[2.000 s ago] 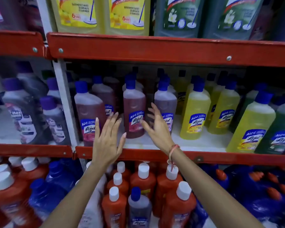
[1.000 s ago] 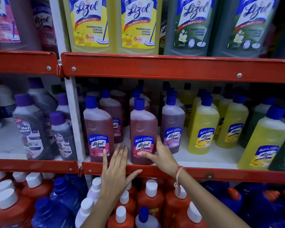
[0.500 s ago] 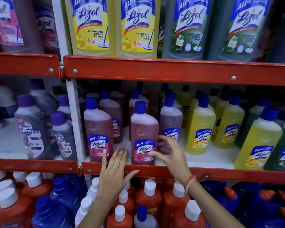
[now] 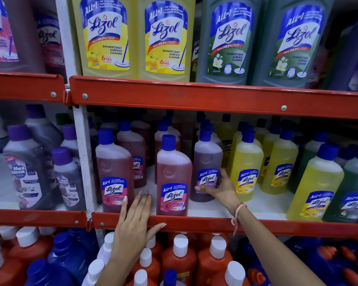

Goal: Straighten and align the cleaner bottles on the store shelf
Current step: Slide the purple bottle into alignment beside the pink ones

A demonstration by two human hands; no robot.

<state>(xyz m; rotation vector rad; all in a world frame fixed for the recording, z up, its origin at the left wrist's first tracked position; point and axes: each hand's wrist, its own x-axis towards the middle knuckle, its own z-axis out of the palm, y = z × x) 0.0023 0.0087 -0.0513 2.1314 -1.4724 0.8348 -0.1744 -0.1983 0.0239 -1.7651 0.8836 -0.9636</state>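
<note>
A person's right hand (image 4: 221,189) is grasping a purple cleaner bottle (image 4: 207,162) set back from the front edge of the middle shelf (image 4: 215,222), beside a pink bottle (image 4: 173,176) standing at that edge. The left hand (image 4: 135,221) is lying released, fingers spread, across the shelf's red front rail.

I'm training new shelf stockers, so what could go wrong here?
The right hand grips the purple bottle low down; pulled forward fast, it could tip against the yellow bottle beside it. The pink bottle stands at the shelf lip, so a knock might topple it over.
</note>
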